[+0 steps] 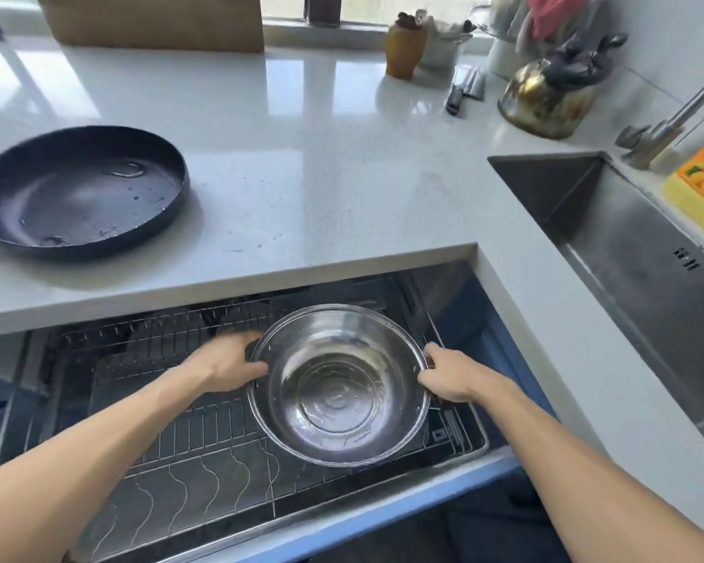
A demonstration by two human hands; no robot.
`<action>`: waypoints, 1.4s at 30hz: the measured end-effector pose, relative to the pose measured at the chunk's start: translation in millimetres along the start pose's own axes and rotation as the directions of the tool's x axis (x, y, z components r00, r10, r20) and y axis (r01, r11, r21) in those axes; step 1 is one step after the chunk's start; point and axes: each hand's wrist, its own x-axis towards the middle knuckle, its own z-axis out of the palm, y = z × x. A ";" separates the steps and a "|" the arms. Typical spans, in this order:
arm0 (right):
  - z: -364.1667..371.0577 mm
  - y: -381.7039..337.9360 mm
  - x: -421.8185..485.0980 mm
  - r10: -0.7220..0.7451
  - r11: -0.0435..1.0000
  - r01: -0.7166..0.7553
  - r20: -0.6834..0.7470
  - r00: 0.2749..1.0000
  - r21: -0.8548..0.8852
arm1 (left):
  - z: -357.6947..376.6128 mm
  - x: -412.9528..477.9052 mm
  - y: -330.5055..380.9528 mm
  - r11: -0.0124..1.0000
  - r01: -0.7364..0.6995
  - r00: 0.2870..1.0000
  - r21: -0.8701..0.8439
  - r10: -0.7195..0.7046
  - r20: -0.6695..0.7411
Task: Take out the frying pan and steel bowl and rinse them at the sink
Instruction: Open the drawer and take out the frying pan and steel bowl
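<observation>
- Gripping the steel bowl (pixel 338 400) from both sides, the person holds it over the pulled-out drawer (pixel 383 518) below the counter (pixel 301 156).
- The left hand (pixel 228 365) is curled round the bowl's left rim, thumb on the near edge and fingers hidden behind the far side.
- The right hand (pixel 448 375) clamps the right rim, fingers bent over the edge.
- The bowl sits open side up, over the right half of the wire rack (pixel 188 436) inside the drawer. Whether its base touches the rack cannot be told.
- The frying pan (pixel 78 193) lies on the counter at the far left, well apart from the bowl, with small pools and drops of water on its dark inside. Its handle is out of view.
- The sink (pixel 626 245) is set into the counter on the right, with the tap (pixel 675 115) at its back corner and a yellow sponge (pixel 695 193) on its far edge.
- A stained kettle (pixel 545 99) stands near the tap, and a knife (pixel 460 93) lies just left of it.
- A brown jar (pixel 405 48) stands by the window, and a cardboard box (pixel 155 18) sits further left along the back.
</observation>
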 end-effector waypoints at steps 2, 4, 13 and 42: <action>-21.5 -7.3 -18.7 -0.010 1.000 0.010 0.009 1.000 0.007 | -19.2 -20.7 4.3 1.000 0.000 1.000 0.005 0.000 0.003; -45.8 -15.4 -41.4 -0.008 1.000 0.008 0.030 1.000 -0.006 | -38.3 -40.3 7.3 1.000 -0.015 1.000 0.022 0.014 0.017; -149.3 -42.1 -128.6 -0.098 0.991 0.103 0.069 0.993 -0.085 | -123.2 -122.5 55.4 0.995 -0.065 0.998 -0.074 0.066 0.009; -264.3 -139.3 97.0 -0.274 0.961 0.261 -0.428 0.861 -0.092 | -247.6 91.2 50.0 0.979 -0.058 0.910 -0.195 -0.029 -0.414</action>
